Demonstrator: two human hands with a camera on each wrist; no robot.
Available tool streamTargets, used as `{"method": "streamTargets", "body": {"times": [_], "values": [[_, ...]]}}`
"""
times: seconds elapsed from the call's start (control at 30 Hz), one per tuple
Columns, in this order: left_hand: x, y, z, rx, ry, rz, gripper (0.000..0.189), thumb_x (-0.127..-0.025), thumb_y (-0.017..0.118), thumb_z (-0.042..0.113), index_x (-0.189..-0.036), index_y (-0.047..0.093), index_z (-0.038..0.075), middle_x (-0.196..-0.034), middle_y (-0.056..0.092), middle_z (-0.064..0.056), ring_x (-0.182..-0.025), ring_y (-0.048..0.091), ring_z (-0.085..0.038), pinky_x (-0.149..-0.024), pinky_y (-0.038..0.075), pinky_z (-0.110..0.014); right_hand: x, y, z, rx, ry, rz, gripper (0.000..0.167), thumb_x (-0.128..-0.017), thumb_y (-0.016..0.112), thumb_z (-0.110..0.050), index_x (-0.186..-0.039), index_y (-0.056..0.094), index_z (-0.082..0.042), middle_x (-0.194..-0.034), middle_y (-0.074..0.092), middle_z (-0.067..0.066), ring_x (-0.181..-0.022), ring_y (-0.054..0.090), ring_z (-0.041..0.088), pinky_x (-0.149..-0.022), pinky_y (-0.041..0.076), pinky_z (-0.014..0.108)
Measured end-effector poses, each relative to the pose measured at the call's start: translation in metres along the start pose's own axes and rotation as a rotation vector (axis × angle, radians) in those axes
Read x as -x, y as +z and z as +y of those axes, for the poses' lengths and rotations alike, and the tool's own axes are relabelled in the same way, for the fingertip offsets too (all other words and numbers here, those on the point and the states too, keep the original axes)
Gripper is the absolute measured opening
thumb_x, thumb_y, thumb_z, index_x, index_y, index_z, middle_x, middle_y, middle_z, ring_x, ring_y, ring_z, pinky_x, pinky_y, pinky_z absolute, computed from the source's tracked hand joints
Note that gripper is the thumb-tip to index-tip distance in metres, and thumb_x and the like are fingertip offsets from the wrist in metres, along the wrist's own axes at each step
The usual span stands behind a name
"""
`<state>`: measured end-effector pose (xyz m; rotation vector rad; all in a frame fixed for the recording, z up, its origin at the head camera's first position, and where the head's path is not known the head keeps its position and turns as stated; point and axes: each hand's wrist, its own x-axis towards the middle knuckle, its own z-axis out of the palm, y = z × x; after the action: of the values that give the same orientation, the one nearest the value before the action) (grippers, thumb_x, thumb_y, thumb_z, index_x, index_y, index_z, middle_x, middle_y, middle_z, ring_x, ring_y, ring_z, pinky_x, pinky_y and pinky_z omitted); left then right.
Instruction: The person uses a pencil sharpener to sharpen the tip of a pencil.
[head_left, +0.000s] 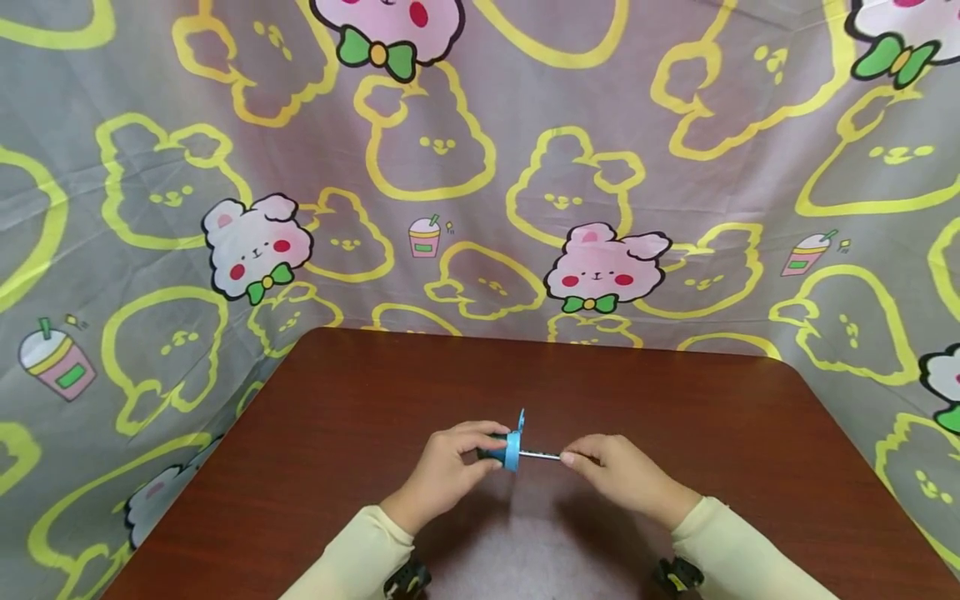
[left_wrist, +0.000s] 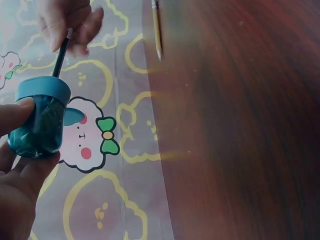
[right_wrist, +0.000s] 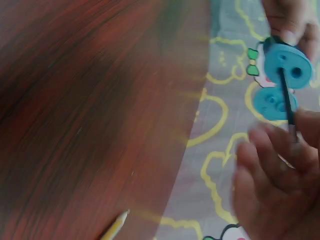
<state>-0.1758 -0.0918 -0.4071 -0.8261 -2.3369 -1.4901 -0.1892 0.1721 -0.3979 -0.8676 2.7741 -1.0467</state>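
My left hand grips a blue pencil sharpener with a see-through body, holding it sideways over the table. Its round flip cap hangs open, and two holes of different sizes show in the blue top in the right wrist view. A dark pencil has its tip in one of these holes; the tip itself is hidden. Between thumb and fingers, my right hand pinches the pencil's other end. Dark bits show through the body in the left wrist view.
Both wrist views show a yellow pencil lying on the brown wooden table. Behind the table hangs a grey cloth printed with cartoon bears. Dark wrist devices sit below both sleeves.
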Motion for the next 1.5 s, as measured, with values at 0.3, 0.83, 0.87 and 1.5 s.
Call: {"method": "streamTargets", "body": {"times": [0.3,0.83,0.87,1.5], "values": [[-0.002,-0.002,0.0,0.123,-0.153,0.009,0.024,-0.078,0.076,-0.004,-0.101,0.075,-0.001,-0.114,0.069,-0.008,-0.108,0.063,-0.026,-0.081,0.054,-0.025,0.002,0.009,0.005,0.474,-0.437,0.368,0.015,-0.086,0.073,-0.024,-0.094,0.072,-0.012,-0.078,0.063,-0.01,-0.066,0.055,0.002,-0.055,0.048,0.023],[-0.001,-0.002,0.002,0.147,-0.131,-0.025,0.025,-0.078,0.074,-0.006,-0.103,0.073,-0.003,-0.115,0.068,-0.011,-0.11,0.063,-0.028,-0.083,0.054,-0.028,0.003,0.008,-0.006,-0.062,-0.16,0.093,0.019,-0.092,0.064,-0.012,-0.074,0.064,-0.015,-0.06,0.039,-0.016,-0.054,0.031,-0.005,-0.046,0.029,0.016],[-0.001,-0.002,0.003,0.138,-0.111,-0.022,0.025,-0.077,0.074,-0.007,-0.102,0.074,-0.003,-0.115,0.069,-0.01,-0.11,0.063,-0.027,-0.083,0.054,-0.028,0.002,0.006,-0.006,-0.133,-0.113,0.054,0.022,-0.094,0.062,-0.014,-0.072,0.064,-0.014,-0.059,0.038,-0.015,-0.052,0.031,-0.003,-0.046,0.028,0.017],[-0.002,-0.002,0.0,0.159,-0.161,0.044,0.024,-0.078,0.075,-0.004,-0.102,0.074,-0.002,-0.115,0.068,-0.011,-0.107,0.063,-0.029,-0.081,0.054,-0.027,-0.001,0.008,0.002,0.486,-0.453,0.379,0.017,-0.092,0.067,-0.028,-0.095,0.07,-0.011,-0.076,0.061,-0.009,-0.065,0.053,0.003,-0.054,0.047,0.023]]}}
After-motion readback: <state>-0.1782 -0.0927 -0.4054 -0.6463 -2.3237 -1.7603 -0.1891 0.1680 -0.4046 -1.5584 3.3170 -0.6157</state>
